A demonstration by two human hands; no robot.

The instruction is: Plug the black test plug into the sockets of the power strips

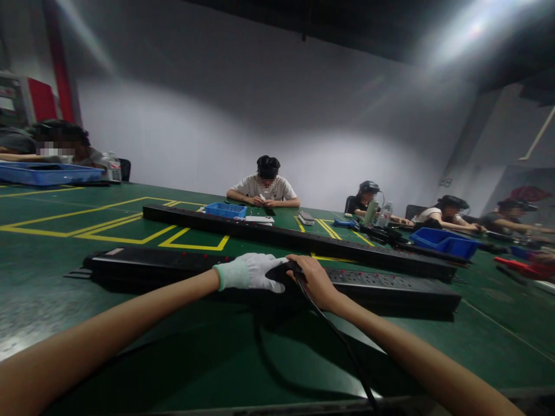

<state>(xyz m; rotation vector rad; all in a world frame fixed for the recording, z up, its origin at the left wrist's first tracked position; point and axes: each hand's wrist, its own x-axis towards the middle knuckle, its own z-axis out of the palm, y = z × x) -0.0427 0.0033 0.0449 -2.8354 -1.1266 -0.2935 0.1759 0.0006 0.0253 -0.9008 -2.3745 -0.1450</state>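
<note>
Cable [342, 341] trails from the bare right hand [314, 280], which pinches its end by the nearer power strip [151, 267], laid crosswise presumably for reach; whether the gloved left hand [254, 271], fingers extended, grips anything, I cannot tell.

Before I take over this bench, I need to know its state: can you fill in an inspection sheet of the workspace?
Surface: green table with yellow marking lines.
Work items: near power strip, black, lying crosswise at the hands; far power strip, black, beyond it.
Clutter: small blue bin behind the far power strip; larger blue bin at right; blue tray at left.
Hands: gloved left hand at the near power strip, grip unclear; bare right hand holding a black cable.
Cables: that black cable runs down toward the near table edge.
Surroundings: person opposite, others left and right; pale wall behind.
</note>
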